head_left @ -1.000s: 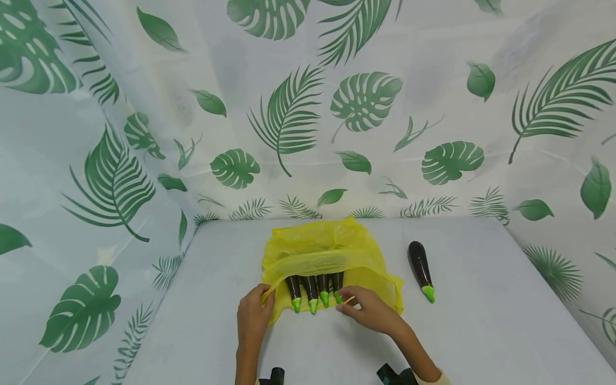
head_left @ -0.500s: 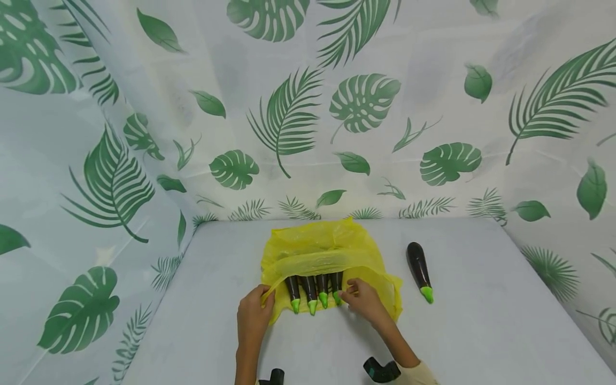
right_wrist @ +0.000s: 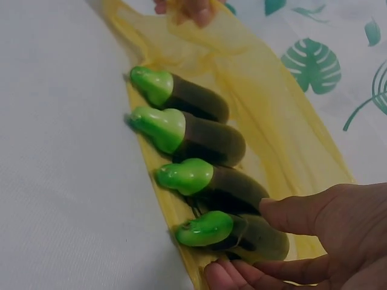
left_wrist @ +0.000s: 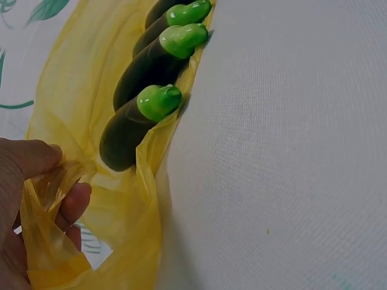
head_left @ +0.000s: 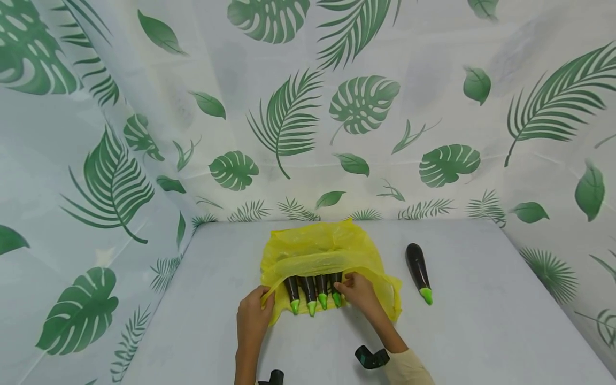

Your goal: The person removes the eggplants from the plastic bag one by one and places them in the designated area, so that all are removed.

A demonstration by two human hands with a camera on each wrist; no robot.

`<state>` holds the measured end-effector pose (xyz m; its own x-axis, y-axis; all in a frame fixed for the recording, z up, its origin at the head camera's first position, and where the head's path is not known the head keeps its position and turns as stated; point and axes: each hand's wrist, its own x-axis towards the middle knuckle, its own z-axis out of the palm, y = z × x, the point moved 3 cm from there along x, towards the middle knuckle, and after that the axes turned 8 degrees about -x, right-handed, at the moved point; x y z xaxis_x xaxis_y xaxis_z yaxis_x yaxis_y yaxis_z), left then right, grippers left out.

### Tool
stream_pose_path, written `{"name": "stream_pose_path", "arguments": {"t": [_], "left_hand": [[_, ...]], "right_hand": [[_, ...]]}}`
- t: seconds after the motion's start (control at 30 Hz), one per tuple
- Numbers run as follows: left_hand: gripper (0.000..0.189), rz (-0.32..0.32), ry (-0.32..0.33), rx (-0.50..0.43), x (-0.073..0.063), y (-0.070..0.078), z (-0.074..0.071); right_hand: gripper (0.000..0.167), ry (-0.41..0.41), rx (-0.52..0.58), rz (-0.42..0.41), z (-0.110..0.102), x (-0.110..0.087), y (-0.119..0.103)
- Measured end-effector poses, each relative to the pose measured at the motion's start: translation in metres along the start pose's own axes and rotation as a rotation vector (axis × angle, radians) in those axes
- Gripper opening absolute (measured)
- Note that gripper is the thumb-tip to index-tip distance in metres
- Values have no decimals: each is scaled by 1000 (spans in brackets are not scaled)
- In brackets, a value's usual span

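A yellow plastic bag lies on its side with its mouth toward me. Several dark eggplants with green stem ends sit side by side inside the opening; one is the second from the left. My left hand pinches the bag's left edge between thumb and fingers, holding it up. At the row's right end, my right hand grips the rightmost eggplant, thumb over its top and fingers along its outer side. The far ends of the eggplants are hidden under the bag's upper layer.
Another eggplant lies alone on the white table, to the right of the bag. A leaf-printed cloth hangs behind and along both sides. Black wrist-worn devices show at the bottom.
My right hand has moved from the front of the rightmost eggplant's stem end to its right side, and its fingers have closed on it. The left hand keeps its place on the bag.
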<state>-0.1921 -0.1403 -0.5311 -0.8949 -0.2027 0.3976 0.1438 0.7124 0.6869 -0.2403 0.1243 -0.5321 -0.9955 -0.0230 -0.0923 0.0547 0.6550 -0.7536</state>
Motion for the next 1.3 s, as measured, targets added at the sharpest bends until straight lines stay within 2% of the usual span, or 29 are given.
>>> {"name": "stream_pose_path", "arguments": {"t": [0.17,0.33,0.5,0.77,0.93,1.3], "left_hand": [[10,4,5,-3,0,0,1],[10,11,10,2,0,0,1],[9,1,4,5,0,0,1],[9,0,7,-5,0,0,0],[9,4,20,1,0,0,1],[9,0,19,-7,-1,-1,2]], "right_hand": [[49,33,-14,-1,7,8,0],[28,72,-22,-17,10,13,-3],[41,89,1,-45,14,16,-5],[24,129,-37,-67,17,20,-8],[36,156,-82,-66,16,20,-10],[32,152,-97,-52,16,22,-10]]}}
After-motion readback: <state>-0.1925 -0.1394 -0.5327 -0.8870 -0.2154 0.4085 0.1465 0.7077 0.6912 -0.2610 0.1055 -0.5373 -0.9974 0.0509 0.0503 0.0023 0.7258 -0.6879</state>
